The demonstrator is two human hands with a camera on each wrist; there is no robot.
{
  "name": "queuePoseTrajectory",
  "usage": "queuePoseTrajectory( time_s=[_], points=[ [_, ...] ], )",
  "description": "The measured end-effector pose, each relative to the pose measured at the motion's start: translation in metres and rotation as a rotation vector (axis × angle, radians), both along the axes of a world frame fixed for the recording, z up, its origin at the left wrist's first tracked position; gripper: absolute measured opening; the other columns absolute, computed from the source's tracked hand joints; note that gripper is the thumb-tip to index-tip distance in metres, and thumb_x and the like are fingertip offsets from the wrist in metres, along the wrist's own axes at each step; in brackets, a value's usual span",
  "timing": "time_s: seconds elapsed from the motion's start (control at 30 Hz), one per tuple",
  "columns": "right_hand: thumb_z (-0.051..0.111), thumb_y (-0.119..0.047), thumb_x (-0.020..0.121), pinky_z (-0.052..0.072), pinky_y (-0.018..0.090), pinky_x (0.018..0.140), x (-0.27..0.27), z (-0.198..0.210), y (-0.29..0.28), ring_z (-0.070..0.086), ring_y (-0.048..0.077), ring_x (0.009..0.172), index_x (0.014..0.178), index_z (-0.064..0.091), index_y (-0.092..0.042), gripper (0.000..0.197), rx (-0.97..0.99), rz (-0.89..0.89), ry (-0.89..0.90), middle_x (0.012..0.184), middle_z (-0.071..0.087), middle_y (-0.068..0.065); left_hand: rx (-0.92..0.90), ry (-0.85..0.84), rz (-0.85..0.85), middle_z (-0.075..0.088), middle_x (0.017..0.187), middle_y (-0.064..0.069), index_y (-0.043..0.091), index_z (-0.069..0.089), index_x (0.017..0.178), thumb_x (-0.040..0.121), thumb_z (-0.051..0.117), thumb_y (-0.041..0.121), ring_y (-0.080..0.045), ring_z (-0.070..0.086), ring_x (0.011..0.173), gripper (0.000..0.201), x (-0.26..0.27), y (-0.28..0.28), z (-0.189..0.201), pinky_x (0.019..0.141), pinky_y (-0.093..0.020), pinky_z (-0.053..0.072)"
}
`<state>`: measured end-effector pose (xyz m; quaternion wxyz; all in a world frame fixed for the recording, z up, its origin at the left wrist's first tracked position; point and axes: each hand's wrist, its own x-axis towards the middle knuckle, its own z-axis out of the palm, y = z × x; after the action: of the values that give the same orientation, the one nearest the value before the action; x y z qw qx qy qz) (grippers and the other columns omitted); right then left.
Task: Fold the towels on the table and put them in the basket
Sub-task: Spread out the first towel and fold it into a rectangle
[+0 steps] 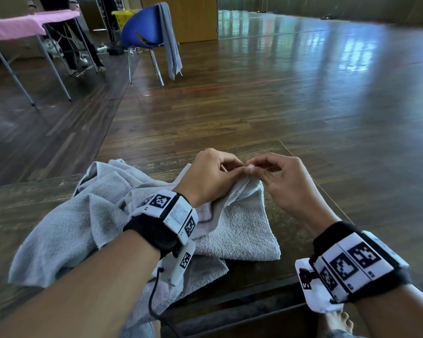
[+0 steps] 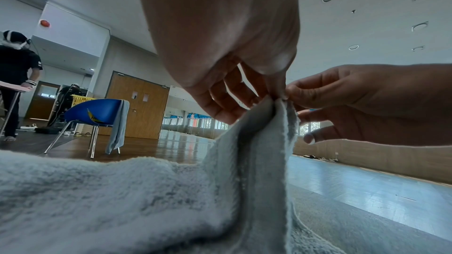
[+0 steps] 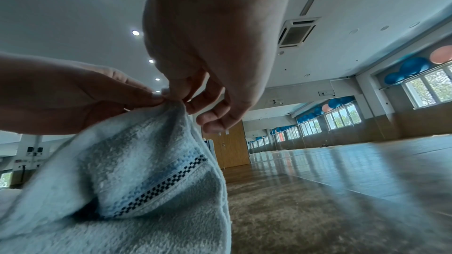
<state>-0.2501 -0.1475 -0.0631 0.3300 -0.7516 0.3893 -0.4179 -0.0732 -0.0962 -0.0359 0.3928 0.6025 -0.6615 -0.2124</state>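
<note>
both hands meet over a worn dark wooden table [image 1: 300, 262]: left hand [image 1: 206, 178] and right hand [image 1: 285, 181] pinch 1 raised corner of a grey towel [image 1: 239, 230], the rest crumpled on it. glossy wood floor [image 1: 303, 89] beyond, a blue chair [image 1: 142, 30] draped with cloth.

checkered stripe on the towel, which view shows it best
The right wrist view: the checkered stripe runs across the towel below the pinching right hand. The left wrist view shows only plain pile; the head view shows no stripe.
</note>
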Motion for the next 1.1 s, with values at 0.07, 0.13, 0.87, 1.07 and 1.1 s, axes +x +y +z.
queuePoseTrajectory(
  time_s=[0.07, 0.13, 0.87, 1.07, 1.1],
  points=[
    [0.076, -0.012, 0.089, 0.057, 0.030, 0.086, -0.001, 0.001, 0.000, 0.069, 0.005, 0.085, 0.094, 0.078, -0.021, 0.010, 0.014, 0.034, 0.013, 0.087, 0.076, -0.010, 0.006, -0.003, -0.012, 0.073, 0.067, 0.005, 0.021, 0.079, 0.084, 0.086, 0.074, 0.040, 0.001, 0.060, 0.054, 0.020, 0.003, 0.000, 0.000, 0.053, -0.017, 0.048],
    [0.077, -0.013, 0.088, 0.057, 0.032, 0.083, 0.000, 0.002, 0.001, 0.069, 0.007, 0.082, 0.091, 0.077, -0.021, 0.009, 0.032, 0.030, 0.033, 0.084, 0.075, -0.009, 0.006, -0.023, -0.027, 0.073, 0.070, 0.005, 0.020, 0.079, 0.086, 0.086, 0.074, 0.040, 0.003, 0.058, 0.054, 0.021, 0.003, 0.001, -0.001, 0.054, -0.015, 0.047],
    [0.066, -0.011, 0.095, 0.045, 0.008, 0.067, 0.003, -0.001, 0.002, 0.065, 0.002, 0.081, 0.092, 0.065, -0.020, 0.009, -0.040, -0.091, 0.042, 0.084, 0.071, -0.011, 0.005, -0.243, -0.173, 0.060, 0.109, 0.007, 0.029, 0.074, 0.100, 0.081, 0.079, 0.018, -0.006, 0.058, 0.089, 0.023, 0.017, 0.002, -0.008, 0.075, -0.013, 0.046],
    [0.065, -0.012, 0.096, 0.045, 0.006, 0.064, -0.004, -0.004, -0.007, 0.063, -0.001, 0.077, 0.088, 0.063, -0.028, 0.018, -0.051, -0.130, -0.037, 0.085, 0.069, -0.011, 0.105, -0.403, -0.027, 0.063, 0.066, 0.022, 0.041, 0.067, 0.076, 0.084, 0.074, 0.037, -0.001, 0.061, 0.062, 0.011, 0.034, 0.010, -0.006, 0.054, -0.009, 0.042],
    [0.066, -0.012, 0.096, 0.046, 0.007, 0.064, -0.006, -0.004, -0.010, 0.063, 0.000, 0.076, 0.086, 0.062, -0.030, 0.021, -0.054, -0.137, -0.052, 0.084, 0.069, -0.010, 0.094, -0.417, -0.014, 0.063, 0.062, 0.021, 0.043, 0.062, 0.069, 0.085, 0.073, 0.037, 0.000, 0.060, 0.057, 0.020, 0.038, 0.012, -0.005, 0.054, -0.007, 0.042]
  ],
)
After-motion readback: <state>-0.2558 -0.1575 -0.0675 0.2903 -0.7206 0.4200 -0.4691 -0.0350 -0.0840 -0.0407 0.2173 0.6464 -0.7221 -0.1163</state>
